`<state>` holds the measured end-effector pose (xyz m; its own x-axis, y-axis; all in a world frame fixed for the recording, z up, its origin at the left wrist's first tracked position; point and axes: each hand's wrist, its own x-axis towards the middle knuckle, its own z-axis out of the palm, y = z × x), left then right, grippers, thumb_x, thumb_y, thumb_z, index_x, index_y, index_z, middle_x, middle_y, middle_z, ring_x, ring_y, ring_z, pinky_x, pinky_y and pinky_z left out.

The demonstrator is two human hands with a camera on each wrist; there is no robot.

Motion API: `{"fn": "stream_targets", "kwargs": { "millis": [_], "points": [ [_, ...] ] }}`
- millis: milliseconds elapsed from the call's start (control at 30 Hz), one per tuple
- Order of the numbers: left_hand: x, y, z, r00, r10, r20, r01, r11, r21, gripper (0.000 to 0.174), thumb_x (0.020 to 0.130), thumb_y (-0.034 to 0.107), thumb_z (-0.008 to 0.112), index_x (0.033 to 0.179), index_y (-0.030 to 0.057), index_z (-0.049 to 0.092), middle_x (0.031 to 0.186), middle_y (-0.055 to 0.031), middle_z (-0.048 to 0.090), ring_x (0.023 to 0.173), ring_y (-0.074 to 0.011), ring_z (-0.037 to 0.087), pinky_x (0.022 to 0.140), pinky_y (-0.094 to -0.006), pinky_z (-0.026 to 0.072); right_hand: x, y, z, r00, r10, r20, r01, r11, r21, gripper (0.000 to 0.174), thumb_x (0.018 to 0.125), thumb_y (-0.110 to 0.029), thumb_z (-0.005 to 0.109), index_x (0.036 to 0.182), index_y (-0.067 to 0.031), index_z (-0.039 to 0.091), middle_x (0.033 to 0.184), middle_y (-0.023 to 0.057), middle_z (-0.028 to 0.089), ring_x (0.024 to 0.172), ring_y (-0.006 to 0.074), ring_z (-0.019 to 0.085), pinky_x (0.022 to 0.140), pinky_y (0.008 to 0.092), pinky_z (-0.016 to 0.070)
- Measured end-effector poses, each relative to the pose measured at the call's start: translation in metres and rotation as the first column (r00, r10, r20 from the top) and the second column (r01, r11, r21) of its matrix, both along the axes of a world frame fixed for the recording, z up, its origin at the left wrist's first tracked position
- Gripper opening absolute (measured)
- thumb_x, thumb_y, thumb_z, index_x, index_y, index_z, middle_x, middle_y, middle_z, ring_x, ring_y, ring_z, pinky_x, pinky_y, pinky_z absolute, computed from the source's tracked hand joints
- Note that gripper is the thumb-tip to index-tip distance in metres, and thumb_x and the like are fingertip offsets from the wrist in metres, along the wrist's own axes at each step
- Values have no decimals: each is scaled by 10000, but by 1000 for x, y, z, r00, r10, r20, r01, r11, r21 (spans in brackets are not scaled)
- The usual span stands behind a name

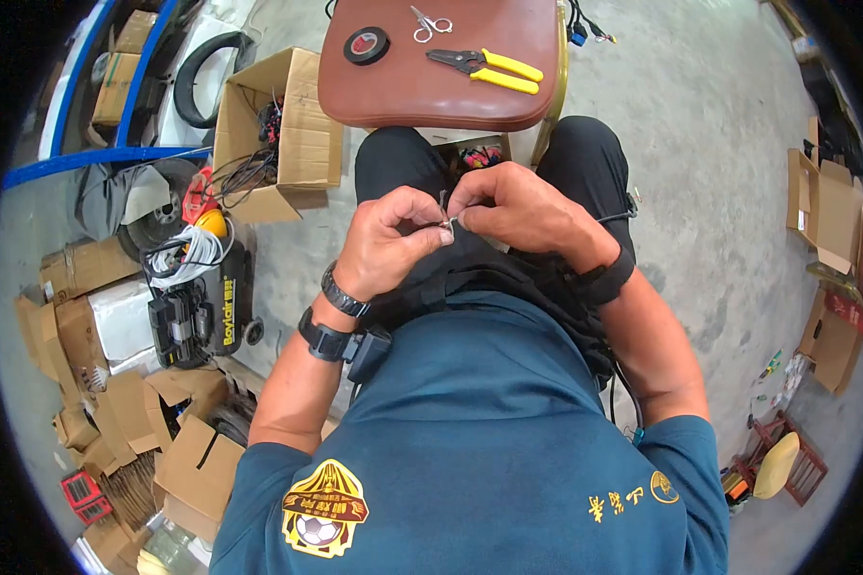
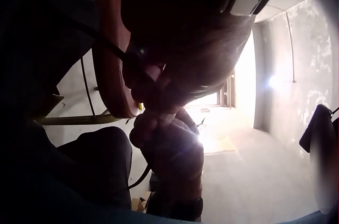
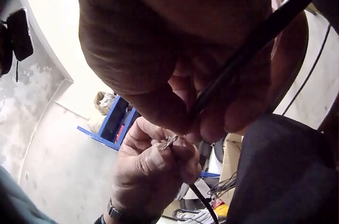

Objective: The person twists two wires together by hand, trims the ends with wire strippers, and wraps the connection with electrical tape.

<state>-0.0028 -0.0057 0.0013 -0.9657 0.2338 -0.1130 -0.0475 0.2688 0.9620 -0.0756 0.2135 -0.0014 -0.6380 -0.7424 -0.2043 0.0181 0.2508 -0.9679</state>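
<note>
Both hands meet fingertip to fingertip over the lap. My left hand (image 1: 393, 240) pinches the end of a black cable between thumb and forefinger; bare wire strands (image 3: 168, 143) stick out of its grip in the right wrist view, and the cable (image 3: 202, 202) trails below. My right hand (image 1: 523, 213) pinches another stretch of black cable (image 3: 249, 54), which runs back past the palm. In the head view, a short pale wire end (image 1: 451, 222) shows between the fingertips. Much of the left wrist view is dark, with the left hand (image 2: 185, 54) above the right.
A brown padded stool (image 1: 431, 103) ahead carries a black tape roll (image 1: 365, 45), scissors (image 1: 430, 25) and yellow-handled wire strippers (image 1: 489, 70). At the left stand an open carton (image 1: 312, 125) with cables and an air compressor (image 1: 228, 311). More cartons (image 1: 825, 211) lie at the right.
</note>
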Motion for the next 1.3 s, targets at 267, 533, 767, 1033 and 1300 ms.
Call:
{"fn": "stream_targets", "kwargs": {
  "millis": [267, 533, 767, 1033, 1300],
  "points": [
    [3, 9, 4, 988, 54, -142, -66, 995, -81, 145, 824, 28, 772, 880, 21, 639, 769, -26, 690, 728, -92, 652, 680, -260, 527, 1, -1, -3, 1000, -11, -9, 11, 1000, -19, 180, 824, -88, 663, 960, 15, 720, 842, 149, 728, 804, 215, 699, 750, 338, 536],
    [5, 13, -2, 977, 140, -162, -155, 985, -79, 136, 881, -20, 703, 966, 22, 606, 812, 21, 635, 745, -50, 602, 669, -222, 488, 11, -8, -6, 988, -114, -107, 108, 992, -63, 120, 859, -56, 638, 939, 25, 677, 722, 93, 659, 679, 129, 600, 655, 319, 500],
    [-1, 19, -2, 956, 291, -39, -291, 957, 3, 192, 879, -52, 634, 1053, 3, 576, 808, 4, 636, 713, -51, 592, 635, -212, 472, 19, -15, -6, 951, -192, -241, 178, 981, -78, 104, 819, -53, 621, 886, 15, 662, 755, 169, 660, 715, 285, 655, 675, 385, 525],
    [-3, 15, -1, 935, 312, 169, -321, 947, 27, 137, 873, -32, 638, 1003, 4, 614, 791, -31, 673, 690, -81, 624, 622, -242, 508, 24, -19, -10, 911, -216, -352, 206, 976, -68, 94, 802, -60, 610, 848, -9, 675, 791, 201, 681, 780, 377, 690, 700, 431, 542],
    [-1, -6, -14, 964, 82, 251, -171, 920, 354, 238, 860, -52, 667, 1089, 1, 627, 945, -94, 699, 846, -157, 677, 752, -289, 559, 16, -10, -11, 973, -215, -84, 205, 972, -114, 134, 846, -60, 611, 912, 28, 686, 747, 122, 677, 710, 178, 649, 679, 335, 520]
  ]
}}
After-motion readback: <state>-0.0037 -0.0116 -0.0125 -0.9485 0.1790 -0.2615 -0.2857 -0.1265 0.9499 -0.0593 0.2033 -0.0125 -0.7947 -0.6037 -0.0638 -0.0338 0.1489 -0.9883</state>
